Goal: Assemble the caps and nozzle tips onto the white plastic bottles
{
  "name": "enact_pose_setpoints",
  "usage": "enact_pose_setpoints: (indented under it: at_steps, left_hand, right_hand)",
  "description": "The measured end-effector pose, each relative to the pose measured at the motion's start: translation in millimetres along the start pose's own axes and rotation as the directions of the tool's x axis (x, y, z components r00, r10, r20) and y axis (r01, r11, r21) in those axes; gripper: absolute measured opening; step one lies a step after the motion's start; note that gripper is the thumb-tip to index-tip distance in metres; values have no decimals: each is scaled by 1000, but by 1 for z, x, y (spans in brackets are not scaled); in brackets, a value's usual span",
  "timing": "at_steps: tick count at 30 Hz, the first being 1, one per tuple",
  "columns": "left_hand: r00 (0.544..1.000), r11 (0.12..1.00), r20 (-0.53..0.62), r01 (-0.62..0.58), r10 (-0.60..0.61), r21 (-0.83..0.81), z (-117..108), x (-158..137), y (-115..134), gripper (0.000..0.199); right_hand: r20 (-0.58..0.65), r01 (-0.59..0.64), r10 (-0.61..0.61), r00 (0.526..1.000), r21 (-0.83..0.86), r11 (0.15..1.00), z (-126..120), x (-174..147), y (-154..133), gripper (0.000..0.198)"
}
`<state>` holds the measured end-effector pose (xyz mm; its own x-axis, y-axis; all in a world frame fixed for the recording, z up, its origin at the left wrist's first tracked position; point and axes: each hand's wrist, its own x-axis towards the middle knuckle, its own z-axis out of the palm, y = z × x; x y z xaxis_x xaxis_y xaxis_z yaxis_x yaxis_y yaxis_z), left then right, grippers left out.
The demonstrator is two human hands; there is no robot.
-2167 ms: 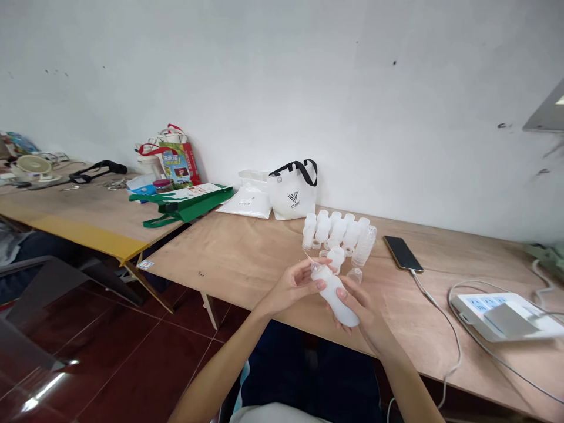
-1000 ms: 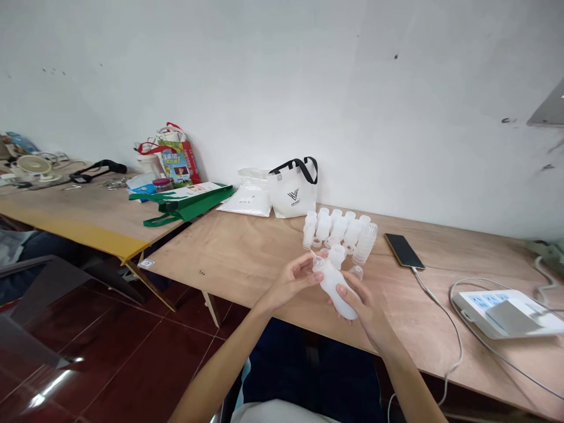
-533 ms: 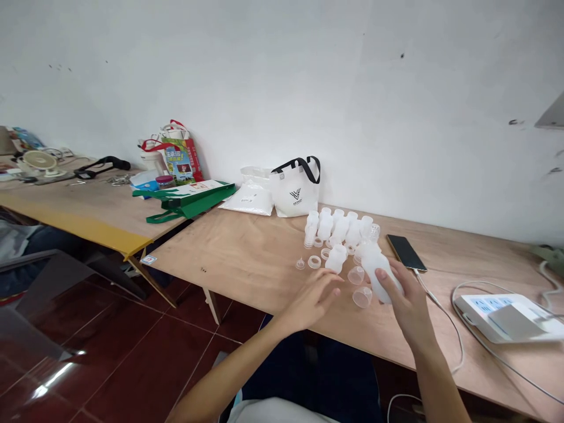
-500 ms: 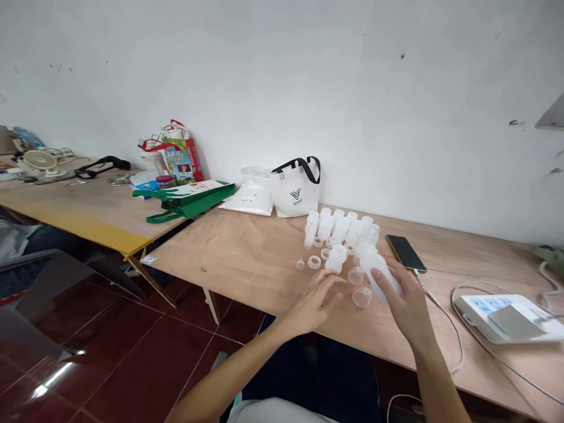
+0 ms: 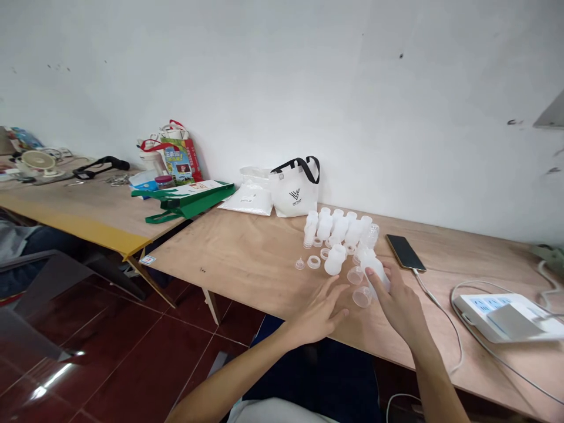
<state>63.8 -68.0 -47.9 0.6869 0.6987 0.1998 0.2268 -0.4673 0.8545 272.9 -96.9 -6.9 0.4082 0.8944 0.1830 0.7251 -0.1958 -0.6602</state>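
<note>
My right hand (image 5: 400,301) is closed around a translucent white baby bottle (image 5: 374,271), which tilts above the table near its front edge. Fingers spread and holding nothing, my left hand (image 5: 314,316) hovers over the front edge. Just beyond its fingertips stands another white bottle (image 5: 335,260). Between the hands are two clear domed caps, a nearer cap (image 5: 362,297) and a farther cap (image 5: 355,275). A clear bottle nipple (image 5: 300,264) and a screw ring (image 5: 314,262) lie to the left. Several more bottles (image 5: 325,224) stand in rows behind, with rings among them.
Right of the bottles lies a phone (image 5: 405,252) on a charging cable, then a white box-like device (image 5: 511,317) with cords. A white tote bag (image 5: 296,194) and a clear bag of white material (image 5: 249,197) rest against the wall. A green bag (image 5: 189,200) bridges the tables.
My right hand has shifted slightly left with its bottle. The left hand has drawn back a little from the standing bottle, its fingers stretched out.
</note>
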Motion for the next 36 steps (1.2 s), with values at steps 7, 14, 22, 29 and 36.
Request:
enact_pose_setpoints:
  at_steps: [7, 14, 22, 29, 36]
  left_hand:
    - [998, 998, -20, -53, 53, 32, 3, 3, -6, 54]
    - [996, 999, -82, 24, -21, 37, -2, 11, -13, 32]
    - [877, 966, -448, 62, -172, -250, -71, 18, -8, 39]
    - [891, 798, -378, -31, -252, -602, -80, 19, -1, 46]
    - [922, 746, -322, -57, -215, -663, -75, 17, 12, 40]
  right_hand:
    - [142, 107, -161, 977, 331, 938, 13, -5, -3, 47]
    - [206, 107, -231, 951, 480, 871, 24, -9, -13, 50]
    - [232, 111, -229, 945, 431, 896, -9, -5, -5, 56]
    - [200, 337, -375, 905, 201, 920, -1, -15, -16, 45]
    - [76, 426, -433, 898, 89, 900, -2, -18, -16, 43]
